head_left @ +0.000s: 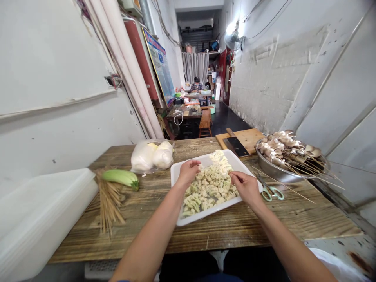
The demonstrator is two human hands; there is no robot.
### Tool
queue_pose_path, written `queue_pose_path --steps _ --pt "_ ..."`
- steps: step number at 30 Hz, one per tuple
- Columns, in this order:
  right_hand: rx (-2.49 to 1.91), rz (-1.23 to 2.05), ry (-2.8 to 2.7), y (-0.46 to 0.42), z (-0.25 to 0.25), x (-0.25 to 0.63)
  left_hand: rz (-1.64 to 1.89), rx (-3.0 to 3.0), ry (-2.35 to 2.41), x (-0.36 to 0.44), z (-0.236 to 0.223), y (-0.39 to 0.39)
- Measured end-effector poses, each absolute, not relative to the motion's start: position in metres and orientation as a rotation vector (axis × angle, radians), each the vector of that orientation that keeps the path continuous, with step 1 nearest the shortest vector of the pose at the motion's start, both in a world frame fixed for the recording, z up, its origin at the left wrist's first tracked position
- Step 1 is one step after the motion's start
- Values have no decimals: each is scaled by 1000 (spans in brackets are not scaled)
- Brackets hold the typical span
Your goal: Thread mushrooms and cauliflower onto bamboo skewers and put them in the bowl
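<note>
A white plastic tray (175, 172) full of cut cauliflower florets (210, 184) sits in front of me on the wooden table. Over the tray's left side, my left hand (188, 172) is closed, fingers bent toward the florets; what lies between its fingertips is hidden. My right hand (246, 186) reaches over the right rim, thumb and fingers pinched at a pale cauliflower floret by the pile's edge. Just right of that hand, scissors with light green handles (272, 193) lie on the table beside a thin skewer (289, 188).
Skewered mushrooms fill a metal bowl (267, 166) at right. Behind the tray, a cleaver (236, 145) rests on a cutting board (249, 138). At left are a bagged white bundle (152, 156), a green squash (119, 177) on bamboo sticks (108, 207), and stacked white trays (44, 219). A person (196, 84) sits far back.
</note>
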State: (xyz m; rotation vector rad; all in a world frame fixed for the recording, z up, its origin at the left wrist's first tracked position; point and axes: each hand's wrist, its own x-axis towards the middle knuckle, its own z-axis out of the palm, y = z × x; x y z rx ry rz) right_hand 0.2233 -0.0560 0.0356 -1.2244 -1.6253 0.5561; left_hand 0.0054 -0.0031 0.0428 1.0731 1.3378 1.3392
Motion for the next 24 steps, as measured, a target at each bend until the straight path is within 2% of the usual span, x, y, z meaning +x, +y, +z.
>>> queue_pose_path --steps 3,6,12,15,20,24 --pt "-1220 560 -1624 -56 36 223 1319 1045 1226 6 45 -4" --pt "-1221 556 -1625 -57 37 223 1270 1234 1365 4 43 -5" --pt "-1230 545 -1631 -58 38 223 462 1896 1760 8 35 -10" --pt "-1232 533 -1634 -58 38 222 311 2010 1925 17 33 -12" --pt "-1224 531 -1649 -58 38 223 397 1956 1900 14 36 -12" --pt "-1219 528 -1668 -59 39 222 695 1692 1807 0 40 -10"
